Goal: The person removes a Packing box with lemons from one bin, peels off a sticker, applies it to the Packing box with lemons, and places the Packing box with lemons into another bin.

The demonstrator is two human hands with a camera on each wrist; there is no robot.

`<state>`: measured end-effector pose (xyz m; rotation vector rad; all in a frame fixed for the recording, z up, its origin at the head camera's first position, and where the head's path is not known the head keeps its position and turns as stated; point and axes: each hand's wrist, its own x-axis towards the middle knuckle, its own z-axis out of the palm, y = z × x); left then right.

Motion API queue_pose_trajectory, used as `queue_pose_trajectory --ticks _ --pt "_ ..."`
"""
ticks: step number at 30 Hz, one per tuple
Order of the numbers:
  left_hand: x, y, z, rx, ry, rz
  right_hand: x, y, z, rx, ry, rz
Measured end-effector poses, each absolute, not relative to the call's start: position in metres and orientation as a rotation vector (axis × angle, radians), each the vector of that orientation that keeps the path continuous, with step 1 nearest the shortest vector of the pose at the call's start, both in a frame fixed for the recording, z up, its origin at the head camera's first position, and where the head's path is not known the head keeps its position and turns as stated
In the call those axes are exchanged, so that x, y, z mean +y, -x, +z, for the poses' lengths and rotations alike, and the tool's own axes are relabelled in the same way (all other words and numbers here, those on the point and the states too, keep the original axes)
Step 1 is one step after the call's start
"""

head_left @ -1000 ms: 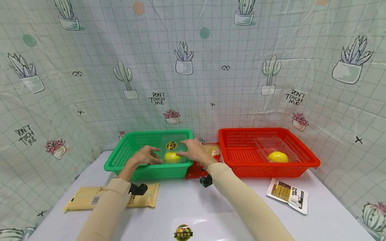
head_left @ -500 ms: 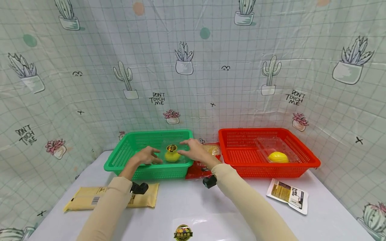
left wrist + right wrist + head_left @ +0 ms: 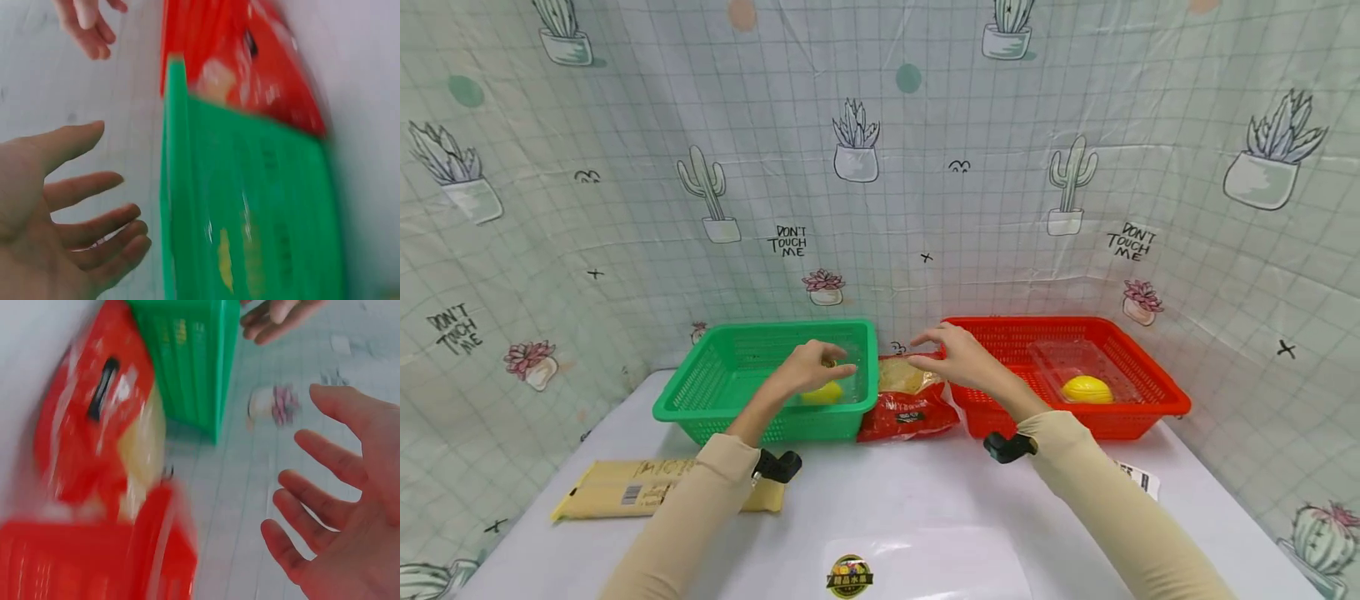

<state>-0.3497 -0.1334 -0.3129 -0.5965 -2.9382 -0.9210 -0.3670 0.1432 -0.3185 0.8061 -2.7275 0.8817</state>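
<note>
In the head view my left hand (image 3: 807,368) hovers over the green basket (image 3: 775,423), holding nothing, its fingers apart. Under it, partly hidden, a clear plastic box (image 3: 852,385) with a yellow fruit-like item (image 3: 823,393) sits in that basket. My right hand (image 3: 958,358) is in the air by the red basket's (image 3: 1067,427) left end, also holding nothing. Both wrist views show spread, relaxed fingers on the left hand (image 3: 75,219) and the right hand (image 3: 350,494). Between the baskets lies a red and clear food bag (image 3: 910,408).
The red basket holds another clear box (image 3: 1067,358) with a yellow item (image 3: 1087,389). A long tan packet (image 3: 625,490) lies front left, partly under my left forearm. My right sleeve mostly hides a white pouch (image 3: 1142,477). Clear plastic with a round label (image 3: 850,577) is in front.
Both hands have left the box in the green basket and moved right, the right hand farther. The box's labelled top sank lower between the two earlier frames. The right sleeve now covers most of the pouch.
</note>
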Motion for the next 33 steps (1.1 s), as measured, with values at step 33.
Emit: queue_pose_trajectory --ticks 33 --pt "0.084 0.359 -0.333 -2.851 0.943 -0.996 0.373 0.356 -0.354 -2.966 -0.089 0.652"
